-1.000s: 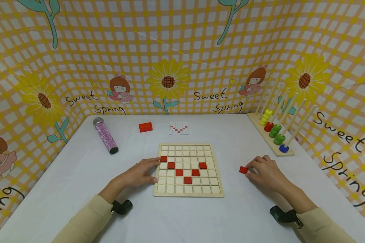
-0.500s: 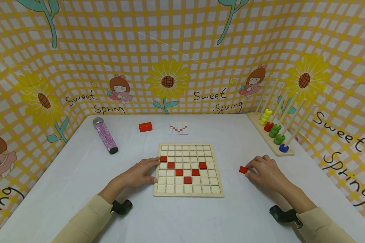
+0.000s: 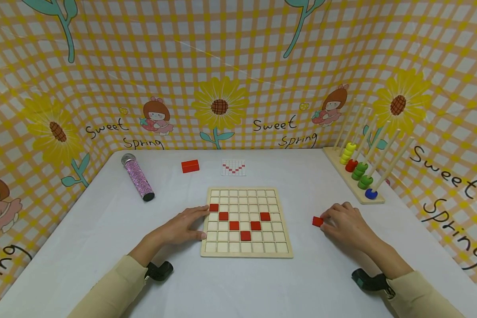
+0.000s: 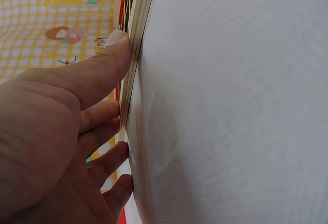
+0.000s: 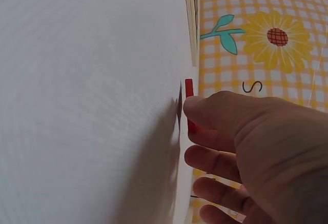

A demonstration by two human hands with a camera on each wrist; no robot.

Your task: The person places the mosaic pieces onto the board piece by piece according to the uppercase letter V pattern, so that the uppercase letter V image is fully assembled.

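Note:
In the head view a wooden grid board (image 3: 244,247) lies mid-table, with several red square tiles (image 3: 245,236) set in its cells in a V shape. My left hand (image 3: 184,226) rests at the board's left edge. Its thumb and fingers touch the side of the board (image 4: 134,49) in the left wrist view. To the right of the board, my right hand (image 3: 347,225) pinches a red square tile (image 3: 317,221) between thumb and forefinger. The right wrist view shows this tile (image 5: 189,86) edge-on, just over the white table, its shadow beside it.
Behind the board lie a red block (image 3: 190,166) and a small card (image 3: 233,168) printed with a red V pattern. A glittery pink microphone (image 3: 138,177) lies at the left. A bead-peg abacus (image 3: 353,176) stands at the back right. Patterned cloth (image 3: 238,53) surrounds the table.

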